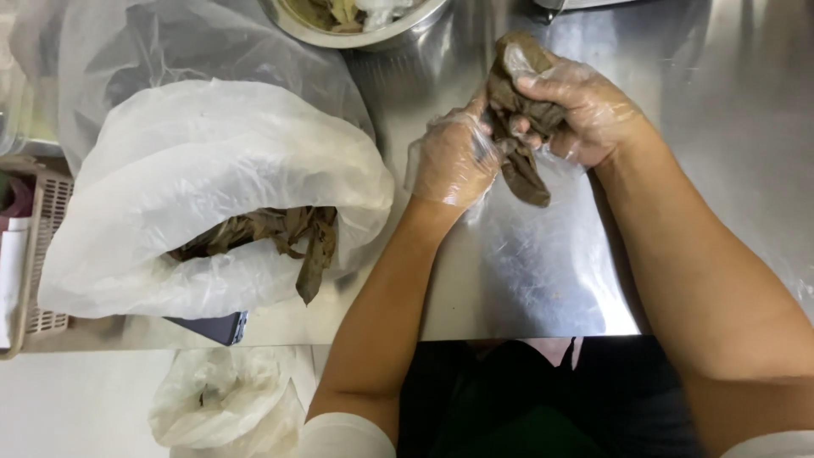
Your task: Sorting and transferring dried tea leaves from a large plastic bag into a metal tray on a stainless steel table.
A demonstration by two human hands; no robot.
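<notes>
Two gloved hands, left hand [454,161] and right hand [585,110], hold a limp, brown, crumpled dried leaf [519,127] just above the shiny steel table [543,271], fingers clamped on it from both sides, apparently to work it open. At nine o'clock a white plastic bag [203,187] spills similar leaves; at twelve stands a steel bowl [356,21].

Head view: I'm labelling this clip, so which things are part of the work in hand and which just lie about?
In the work:
left hand and right hand, gloved, both gripping the brown leaf bundle
white bag of brown leaves
steel table

Lying about:
metal bowl
plastic basket
dark flat object
</notes>
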